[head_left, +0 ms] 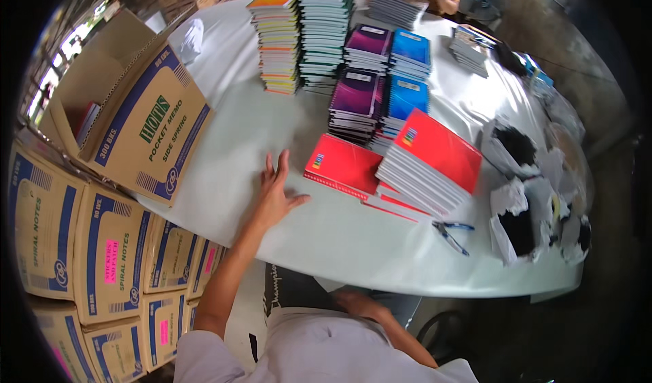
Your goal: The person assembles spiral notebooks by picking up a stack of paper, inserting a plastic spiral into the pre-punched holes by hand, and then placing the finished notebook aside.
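The left hand (275, 194) lies flat, fingers spread and empty, on the white bench (244, 131), the thin red spiral-bound notebook (343, 165) at its three o'clock looking light, bendy, best pinched by its free edge; the right hand (353, 303) rests low, its grip unclear.

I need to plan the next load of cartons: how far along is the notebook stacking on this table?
Done: tall mixed stacks, purple and blue piles. In hand: left hand flat on the table beside a red notebook; right hand idle below. Left: the open carton and sealed cartons.
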### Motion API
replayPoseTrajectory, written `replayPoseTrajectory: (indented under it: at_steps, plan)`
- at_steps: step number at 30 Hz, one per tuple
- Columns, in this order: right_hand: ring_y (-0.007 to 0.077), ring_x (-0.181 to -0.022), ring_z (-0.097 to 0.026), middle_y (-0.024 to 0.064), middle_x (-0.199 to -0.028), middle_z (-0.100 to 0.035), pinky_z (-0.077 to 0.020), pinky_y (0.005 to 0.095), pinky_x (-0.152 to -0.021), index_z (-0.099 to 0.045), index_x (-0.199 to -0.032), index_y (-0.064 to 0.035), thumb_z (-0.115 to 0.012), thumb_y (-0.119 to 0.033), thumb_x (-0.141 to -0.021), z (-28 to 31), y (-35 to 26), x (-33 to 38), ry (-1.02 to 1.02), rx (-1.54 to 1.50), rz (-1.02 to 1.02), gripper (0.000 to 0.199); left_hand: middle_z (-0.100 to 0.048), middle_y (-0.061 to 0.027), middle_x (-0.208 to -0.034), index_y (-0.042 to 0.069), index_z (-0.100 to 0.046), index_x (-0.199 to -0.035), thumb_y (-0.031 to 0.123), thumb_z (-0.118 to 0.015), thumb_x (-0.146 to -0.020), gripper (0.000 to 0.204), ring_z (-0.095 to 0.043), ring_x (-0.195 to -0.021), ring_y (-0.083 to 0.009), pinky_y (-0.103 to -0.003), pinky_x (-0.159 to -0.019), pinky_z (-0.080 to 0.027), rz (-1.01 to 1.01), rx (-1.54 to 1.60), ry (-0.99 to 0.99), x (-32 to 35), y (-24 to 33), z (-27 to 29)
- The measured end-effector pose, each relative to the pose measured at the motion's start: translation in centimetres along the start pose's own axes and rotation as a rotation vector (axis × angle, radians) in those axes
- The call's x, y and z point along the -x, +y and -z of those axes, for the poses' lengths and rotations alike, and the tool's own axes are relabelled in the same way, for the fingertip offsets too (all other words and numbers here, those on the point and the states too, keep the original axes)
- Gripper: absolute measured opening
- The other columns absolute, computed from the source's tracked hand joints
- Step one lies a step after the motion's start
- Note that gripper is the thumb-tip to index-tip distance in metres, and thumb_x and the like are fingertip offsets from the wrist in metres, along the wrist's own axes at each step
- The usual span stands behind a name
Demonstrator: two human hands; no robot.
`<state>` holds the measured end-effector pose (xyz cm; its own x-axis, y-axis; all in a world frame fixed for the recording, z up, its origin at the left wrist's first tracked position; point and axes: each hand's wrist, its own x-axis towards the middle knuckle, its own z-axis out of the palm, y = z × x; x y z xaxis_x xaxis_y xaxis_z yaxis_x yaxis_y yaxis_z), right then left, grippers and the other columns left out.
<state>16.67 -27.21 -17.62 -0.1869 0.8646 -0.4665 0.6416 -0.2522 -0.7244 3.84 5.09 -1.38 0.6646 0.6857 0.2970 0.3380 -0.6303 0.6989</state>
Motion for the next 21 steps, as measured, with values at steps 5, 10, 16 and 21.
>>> replayPoseTrajectory:
  at_steps: [5,10,16,21]
  plan:
    - [0.0212,-0.086,-0.067,0.0103,-0.094,-0.068,-0.0525,0.0310,-0.079,-0.067,-0.097,0.0001,-0.059,0.006,-0.089,8.9,-14.1,12.9,0.640,-0.509,0.202,0.013,-0.039,-0.0194,-0.151,0.012,-0.046,-0.143,0.052,-0.072,-0.081,0.078,-0.025,-0.142,-0.0467,-0.063,-0.109,-0.023,-0.093,-0.431,-0.204,-0.8,-1.1,0.5]
    - [0.0360,-0.085,-0.059,0.0173,-0.092,-0.061,-0.0443,0.0469,-0.073,-0.058,-0.095,0.0000,-0.068,-0.011,-0.084,13.3,-8.8,4.1,1.421,0.409,-0.141,0.018,-0.047,-0.0125,-0.147,0.015,-0.068,-0.121,0.049,-0.070,-0.083,0.050,-0.028,-0.141,-0.0436,-0.063,-0.107,-0.025,-0.082,-0.389,-0.121,-0.4,-2.9,0.0]
    - [0.0367,-0.085,-0.058,0.0182,-0.087,-0.059,-0.0438,0.0467,-0.072,-0.053,-0.090,0.0006,-0.069,-0.013,-0.082,15.3,-6.5,2.2,1.515,0.455,-0.285,0.023,-0.058,-0.0045,-0.137,0.013,-0.076,-0.106,0.049,-0.069,-0.084,0.042,-0.030,-0.142,-0.0384,-0.062,-0.106,-0.027,-0.022,-0.368,-0.141,-0.5,-1.0,-0.6]
    - [0.0402,-0.076,-0.058,0.0196,-0.079,-0.058,-0.0446,0.0488,-0.066,-0.051,-0.088,-0.0002,-0.069,-0.011,-0.082,17.8,-3.6,3.8,1.593,0.545,-0.136,0.022,-0.058,-0.0115,-0.137,0.012,-0.075,-0.108,0.048,-0.069,-0.084,0.044,-0.032,-0.140,-0.0425,-0.058,-0.106,-0.028,-0.045,-0.366,-0.093,0.9,2.0,-2.7]
